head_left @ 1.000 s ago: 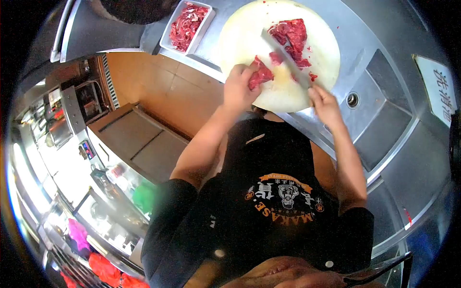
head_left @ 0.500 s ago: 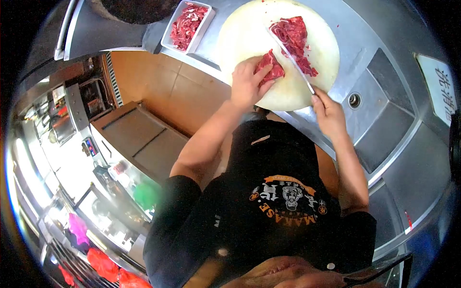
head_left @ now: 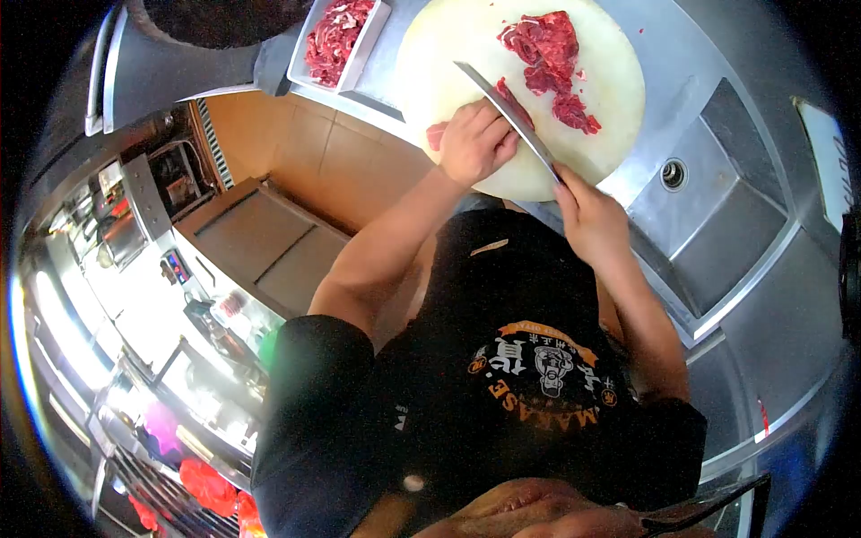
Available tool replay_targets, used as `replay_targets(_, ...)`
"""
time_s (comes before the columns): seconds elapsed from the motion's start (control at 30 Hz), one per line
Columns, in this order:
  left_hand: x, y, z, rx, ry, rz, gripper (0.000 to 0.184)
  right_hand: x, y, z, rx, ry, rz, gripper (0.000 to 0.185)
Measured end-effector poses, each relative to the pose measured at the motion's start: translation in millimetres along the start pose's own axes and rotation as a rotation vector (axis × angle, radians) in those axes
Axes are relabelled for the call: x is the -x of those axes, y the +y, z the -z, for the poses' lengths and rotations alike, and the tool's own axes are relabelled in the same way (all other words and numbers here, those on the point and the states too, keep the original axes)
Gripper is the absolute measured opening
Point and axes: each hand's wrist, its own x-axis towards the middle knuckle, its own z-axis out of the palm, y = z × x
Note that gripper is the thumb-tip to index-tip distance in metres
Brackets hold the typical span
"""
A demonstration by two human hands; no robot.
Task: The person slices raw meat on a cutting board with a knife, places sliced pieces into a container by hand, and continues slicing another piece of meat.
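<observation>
My right hand (head_left: 594, 220) is closed round the handle of a long knife (head_left: 513, 109). Its blade slants up and to the left across a piece of raw red meat (head_left: 517, 106). Against the blade's left side, my left hand (head_left: 477, 143) has its curled fingers pressed onto that meat, which shows on both sides of the hand. Both hands are over a round, pale cutting board (head_left: 439, 54). On the board's far right part lies a heap of cut red meat (head_left: 545, 52), with smaller scraps trailing toward me.
A white tray (head_left: 366, 56) of sliced meat stands left of the board. A metal sink basin with a drain (head_left: 673, 175) is at the right. A dark round vessel (head_left: 229, 18) sits at the far left of the counter. Lower cabinets (head_left: 269, 233) stand at my left.
The knife has moved left from beside the cut heap onto the meat under my left hand. My left fingers have curled in, and my right hand has shifted left and toward me.
</observation>
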Motion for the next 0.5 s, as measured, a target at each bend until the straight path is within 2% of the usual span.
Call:
replay_targets(0.13, 2.2, -2.9, -3.6, -0.004, -0.034, 0.052, 0.031, -42.0, -17.5, -9.9, -0.005, -0.033, -0.004, 0.039)
replay_targets(0.23, 1.3, -0.4, -2.2, -0.002, -0.059, 0.071, 0.031, 0.0, 4.1, -7.1, -0.021, 0.039, 0.028, 0.038)
replay_targets(0.27, -0.5, 0.3, -1.7, 0.003, -0.024, 0.058, 0.030, 17.4, 10.6, -2.1, -0.020, 0.000, -0.029, 0.038)
replay_targets(0.37, 4.9, -5.3, -6.3, 0.038, -0.043, 0.059, 0.029, 16.4, 15.2, -3.3, -0.019, -0.010, -0.040, 0.038)
replay_targets(0.4, 2.2, -5.3, -6.3, 0.026, -0.003, 0.051, 0.028, -5.7, 16.8, -14.7, 0.042, 0.047, 0.048, 0.036)
replay_targets(0.47, 1.9, -11.6, -9.9, 0.039, 0.005, 0.025, 0.028, -71.8, 2.2, -30.7, -0.124, 0.150, 0.168, 0.032)
replay_targets(0.5, 4.3, -9.5, -9.0, 0.053, 0.003, 0.010, 0.028, -101.5, -9.4, -29.1, -0.124, -0.036, 0.001, 0.031)
